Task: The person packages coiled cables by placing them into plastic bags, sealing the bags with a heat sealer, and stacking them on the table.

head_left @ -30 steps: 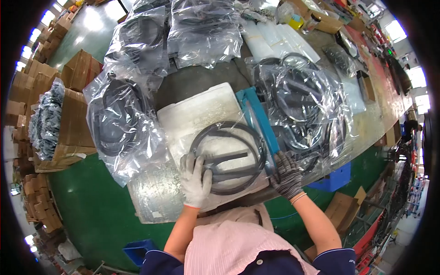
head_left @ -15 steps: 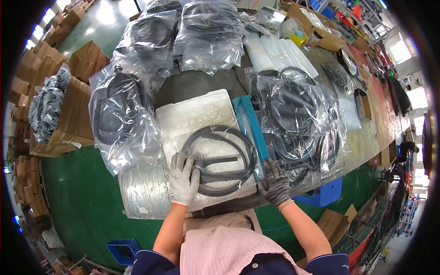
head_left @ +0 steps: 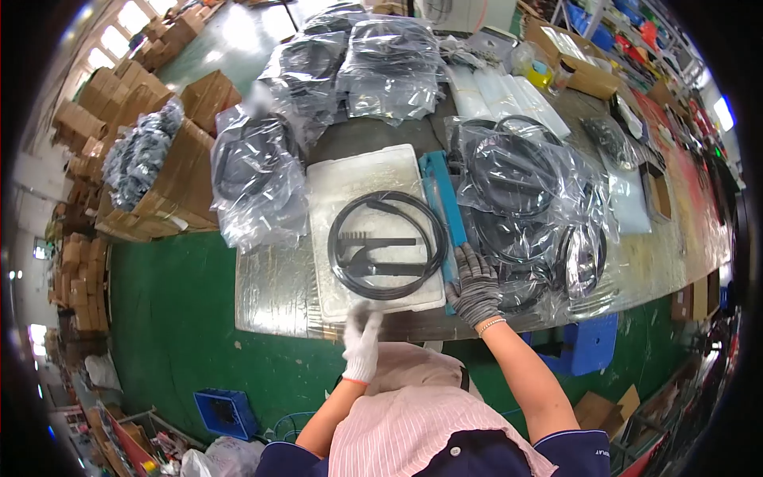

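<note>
A coiled black hose (head_left: pixel 338 266) lies on a white foam board (head_left: pixel 324 195), with clear film faintly visible over it. Inside the coil are a black comb-toothed piece (head_left: pixel 389 240) and a dark flat piece (head_left: pixel 389 269). Along the board's right edge runs a long teal bar device (head_left: pixel 443 195), which looks like a bag sealer. My right hand (head_left: pixel 477 285), in a grey striped glove, rests on its near end, fingers stretched out. Below the board's front edge is my left hand (head_left: pixel 363 343) in a white glove, partly blurred, fingers apart and holding nothing.
Bagged black hoses (head_left: pixel 509 171) are piled at the right, another bagged hose (head_left: pixel 258 171) lies left, and bag stacks (head_left: pixel 393 71) stand behind. Flat clear bags (head_left: pixel 505 99) lie at the back right. A cardboard box (head_left: pixel 171 187) holds grey wrapped items beyond the table's left edge.
My left hand has left the coil and drawn back toward my body, past the board's front edge. My right hand stays on the teal device. The camera view has shifted.
</note>
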`<action>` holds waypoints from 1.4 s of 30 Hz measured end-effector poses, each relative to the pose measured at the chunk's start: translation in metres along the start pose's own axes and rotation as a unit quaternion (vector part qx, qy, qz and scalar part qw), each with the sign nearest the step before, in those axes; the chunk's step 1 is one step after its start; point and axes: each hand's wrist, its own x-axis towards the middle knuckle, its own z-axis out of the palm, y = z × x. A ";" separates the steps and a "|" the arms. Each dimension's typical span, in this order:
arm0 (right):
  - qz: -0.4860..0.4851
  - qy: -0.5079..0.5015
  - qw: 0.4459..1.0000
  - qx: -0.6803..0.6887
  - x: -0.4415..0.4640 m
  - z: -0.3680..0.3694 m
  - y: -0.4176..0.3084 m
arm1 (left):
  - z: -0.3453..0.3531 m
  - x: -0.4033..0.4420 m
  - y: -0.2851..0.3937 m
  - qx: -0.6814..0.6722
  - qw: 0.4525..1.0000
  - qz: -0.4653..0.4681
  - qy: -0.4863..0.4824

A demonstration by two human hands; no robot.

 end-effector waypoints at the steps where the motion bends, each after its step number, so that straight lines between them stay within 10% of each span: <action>1: 0.002 -0.003 1.000 0.005 0.000 -0.001 0.000 | 0.003 -0.001 0.002 -0.077 0.991 -0.103 -0.049; 7: -0.047 0.153 0.966 0.203 -0.003 0.013 0.013 | 0.030 0.025 -0.021 -0.408 0.900 -0.139 -0.063; 10: 0.126 0.197 0.647 0.726 -0.031 0.014 0.035 | 0.033 0.035 -0.018 -0.446 0.877 -0.176 -0.019; 14: 0.220 0.204 0.705 0.642 -0.114 -0.009 0.018 | 0.028 0.059 0.000 -0.424 0.882 -0.206 -0.013; 17: 0.162 0.110 0.905 0.379 -0.155 0.022 0.014 | 0.016 0.077 0.008 -0.361 0.911 -0.196 0.046; 21: 0.232 0.053 0.782 0.576 -0.152 0.037 -0.037 | -0.050 0.089 0.022 -0.279 0.951 -0.126 0.048; 32: 0.097 -0.093 0.886 0.445 -0.097 0.081 -0.108 | -0.312 0.110 0.006 -0.229 0.964 -0.104 0.088; 38: 0.115 -0.251 0.893 0.355 -0.103 0.102 -0.100 | -0.324 0.132 0.021 -0.057 0.987 -0.138 0.059; 42: 0.202 -0.183 0.895 0.353 -0.130 0.068 -0.059 | -0.316 0.133 0.063 0.505 0.839 -0.154 0.133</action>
